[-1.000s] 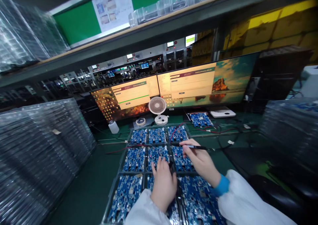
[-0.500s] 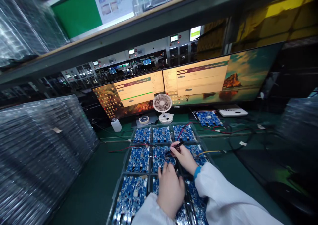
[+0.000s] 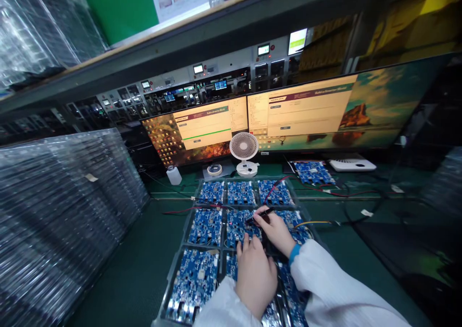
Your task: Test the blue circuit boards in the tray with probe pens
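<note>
A clear tray holds several blue circuit boards in rows on the green bench. My left hand lies over the middle boards, fingers extended and pressing down on one. My right hand is closed around a thin black probe, its tip pointing left onto the centre board. Red wires cross the tray. Both sleeves are white, and a blue cuff shows at the right wrist.
Two wide monitors stand behind the tray, with a small white fan, a tape roll and a white bottle in front. Another board and a white box lie at right. Stacked clear trays fill the left.
My right hand drew back from the right side of the tray toward the centre board, swinging the probe tip to the left. The left hand stayed on the boards. The view shifted slightly.
</note>
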`<control>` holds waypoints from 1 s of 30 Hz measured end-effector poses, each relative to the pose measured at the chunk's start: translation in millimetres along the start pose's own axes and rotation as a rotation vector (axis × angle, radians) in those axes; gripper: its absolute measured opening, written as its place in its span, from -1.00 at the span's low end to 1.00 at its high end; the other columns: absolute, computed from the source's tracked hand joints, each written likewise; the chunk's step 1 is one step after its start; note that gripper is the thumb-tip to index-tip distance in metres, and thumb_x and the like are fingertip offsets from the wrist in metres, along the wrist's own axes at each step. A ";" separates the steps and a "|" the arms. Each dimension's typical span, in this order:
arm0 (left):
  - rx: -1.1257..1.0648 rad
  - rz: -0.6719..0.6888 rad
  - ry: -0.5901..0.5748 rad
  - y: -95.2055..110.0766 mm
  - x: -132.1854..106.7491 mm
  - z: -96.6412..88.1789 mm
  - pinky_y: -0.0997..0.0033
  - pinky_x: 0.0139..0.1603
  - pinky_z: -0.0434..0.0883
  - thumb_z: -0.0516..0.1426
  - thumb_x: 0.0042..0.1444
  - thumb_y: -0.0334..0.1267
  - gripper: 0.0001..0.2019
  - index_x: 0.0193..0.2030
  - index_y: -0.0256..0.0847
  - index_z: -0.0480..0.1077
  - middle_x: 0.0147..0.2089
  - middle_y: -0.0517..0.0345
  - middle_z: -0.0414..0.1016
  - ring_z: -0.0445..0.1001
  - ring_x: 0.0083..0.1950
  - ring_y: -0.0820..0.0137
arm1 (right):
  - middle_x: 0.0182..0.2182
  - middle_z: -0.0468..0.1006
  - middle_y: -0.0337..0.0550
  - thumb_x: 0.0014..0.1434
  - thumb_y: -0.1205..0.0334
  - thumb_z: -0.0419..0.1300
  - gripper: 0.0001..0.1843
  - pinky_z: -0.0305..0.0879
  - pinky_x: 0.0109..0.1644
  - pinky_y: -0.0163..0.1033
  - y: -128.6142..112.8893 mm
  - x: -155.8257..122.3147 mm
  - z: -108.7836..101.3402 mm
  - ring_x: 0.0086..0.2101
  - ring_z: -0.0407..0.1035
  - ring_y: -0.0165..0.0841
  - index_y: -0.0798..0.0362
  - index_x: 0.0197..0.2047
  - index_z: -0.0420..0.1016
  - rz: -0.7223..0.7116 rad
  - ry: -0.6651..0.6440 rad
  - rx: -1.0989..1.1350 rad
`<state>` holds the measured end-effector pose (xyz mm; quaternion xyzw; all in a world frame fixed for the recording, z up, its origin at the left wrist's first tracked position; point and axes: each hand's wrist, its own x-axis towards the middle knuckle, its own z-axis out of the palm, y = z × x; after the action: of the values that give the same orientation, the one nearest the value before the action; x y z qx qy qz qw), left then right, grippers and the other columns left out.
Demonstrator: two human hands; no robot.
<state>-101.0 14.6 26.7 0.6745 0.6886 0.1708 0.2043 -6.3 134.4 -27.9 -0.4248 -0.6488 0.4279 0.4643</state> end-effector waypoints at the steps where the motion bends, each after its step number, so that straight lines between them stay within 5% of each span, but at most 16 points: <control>1: 0.002 0.002 0.005 -0.1 0.1 -0.1 -0.05 0.38 0.00 -0.07 0.11 -0.36 -0.58 0.11 -0.41 0.27 0.19 -0.27 0.33 0.06 0.38 0.06 | -0.47 0.52 -0.20 0.11 -0.19 0.14 -0.61 0.39 -0.25 -0.13 -0.7 0.1 -0.3 -0.41 0.45 -0.25 -0.01 -0.30 0.39 0.001 0.001 -0.003; 11: -0.029 -0.016 0.012 -0.6 0.0 -1.5 -0.01 0.37 0.01 -0.07 0.14 -0.32 -0.63 0.05 -0.37 0.29 0.18 -0.25 0.34 0.08 0.36 0.07 | -0.52 0.47 -0.23 0.00 -0.31 0.17 -0.52 0.40 -0.29 -0.12 -12.3 -2.2 -0.5 -0.45 0.42 -0.26 -0.03 -0.37 0.37 0.026 0.074 0.063; 19: -0.216 -0.119 0.103 -6.6 10.6 -10.4 0.22 0.06 0.34 -0.29 0.31 -0.11 -0.53 -0.02 -0.33 0.31 -0.08 -0.19 0.48 0.44 0.00 0.19 | -0.48 0.41 -0.23 0.01 -0.33 0.18 -0.48 0.41 -0.25 -0.11 -43.1 -10.6 -19.9 -0.42 0.39 -0.27 -0.02 -0.34 0.31 -0.009 0.261 0.223; 25: -0.220 -0.114 0.114 -10.0 13.8 -9.8 0.33 0.10 0.31 -0.25 0.31 -0.10 -0.53 0.16 -0.29 0.25 0.02 -0.13 0.47 0.42 0.07 0.25 | -0.49 0.40 -0.26 -0.04 -0.29 0.26 -0.50 0.40 -0.31 -0.16 -66.7 -25.4 -37.2 -0.46 0.37 -0.32 -0.02 -0.37 0.32 -0.010 0.181 0.253; 30: -0.150 -0.051 0.097 -7.4 10.1 -11.9 0.23 0.11 0.30 -0.22 0.31 -0.17 -0.59 0.07 -0.22 0.33 -0.04 -0.07 0.48 0.41 0.03 0.23 | -0.51 0.39 -0.28 -0.06 -0.33 0.24 -0.47 0.38 -0.32 -0.17 -64.8 -31.5 -40.5 -0.47 0.37 -0.33 -0.01 -0.40 0.32 0.012 0.113 0.233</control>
<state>-113.5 24.9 32.6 0.6305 0.7000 0.2489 0.2249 29.4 93.4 34.3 -0.3953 -0.5648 0.4788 0.5436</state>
